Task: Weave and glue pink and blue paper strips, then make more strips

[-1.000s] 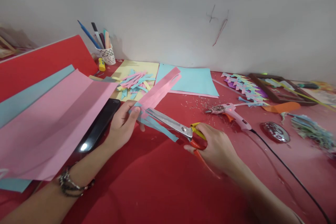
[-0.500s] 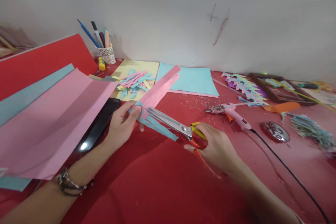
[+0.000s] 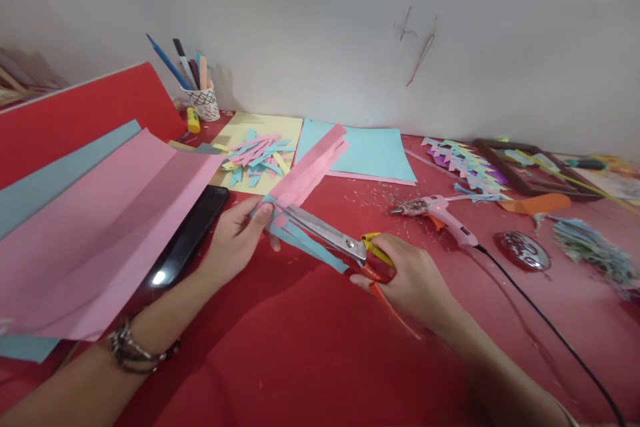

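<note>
My left hand [image 3: 243, 233] pinches pink paper strips [image 3: 313, 167] together with blue paper strips [image 3: 315, 248] just above the red table. The pink strips point up and away, while the blue ones slant down to the right. My right hand [image 3: 407, 273] grips the yellow and orange handles of a pair of scissors [image 3: 330, 232]. Its metal blades lie across the paper close to my left fingertips; whether they are fully closed I cannot tell. Behind them, a pile of cut pink, blue and yellow paper pieces [image 3: 260, 153] rests on a yellow sheet [image 3: 240, 121].
On the left are large pink sheets [image 3: 100, 227], a black phone [image 3: 193, 233] and a pen cup [image 3: 204, 103]. Blue paper [image 3: 365, 150] lies at the back. To the right sit a corded pink glue gun [image 3: 440, 210], a glossy oval object [image 3: 523, 250] and a brown frame [image 3: 530, 173].
My left hand and the paper strips have shifted slightly to the right, further along the scissor blades. My right hand and the scissors stay nearly in place.
</note>
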Action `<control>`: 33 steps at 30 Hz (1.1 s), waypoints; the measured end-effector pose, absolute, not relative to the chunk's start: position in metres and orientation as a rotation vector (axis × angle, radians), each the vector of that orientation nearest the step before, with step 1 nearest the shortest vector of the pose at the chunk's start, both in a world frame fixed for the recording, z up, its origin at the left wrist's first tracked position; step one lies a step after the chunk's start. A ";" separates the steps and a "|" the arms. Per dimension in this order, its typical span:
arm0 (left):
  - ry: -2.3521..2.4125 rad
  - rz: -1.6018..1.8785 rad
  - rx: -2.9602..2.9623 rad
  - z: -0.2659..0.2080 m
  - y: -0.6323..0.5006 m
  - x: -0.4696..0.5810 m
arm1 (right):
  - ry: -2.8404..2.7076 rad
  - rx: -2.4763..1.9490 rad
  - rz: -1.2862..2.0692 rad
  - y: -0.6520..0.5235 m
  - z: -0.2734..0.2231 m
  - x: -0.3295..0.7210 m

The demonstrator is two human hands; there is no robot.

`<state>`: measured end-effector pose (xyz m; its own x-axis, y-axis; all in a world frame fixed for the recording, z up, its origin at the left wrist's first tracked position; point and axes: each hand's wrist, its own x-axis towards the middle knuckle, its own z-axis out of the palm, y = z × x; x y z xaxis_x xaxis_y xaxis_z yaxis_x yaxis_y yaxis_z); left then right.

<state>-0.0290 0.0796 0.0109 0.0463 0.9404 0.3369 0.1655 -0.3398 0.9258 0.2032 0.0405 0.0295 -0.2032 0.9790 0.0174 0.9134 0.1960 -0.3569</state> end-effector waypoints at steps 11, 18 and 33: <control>1.170 1.346 1.628 0.009 0.078 -0.030 | -2.229 -1.778 0.390 0.041 0.029 0.205; 1.175 1.349 1.595 0.010 0.079 -0.028 | -2.217 -1.760 0.443 0.041 0.030 0.206; 1.123 1.355 1.515 0.011 0.078 -0.027 | -2.240 -1.713 0.603 0.040 0.034 0.208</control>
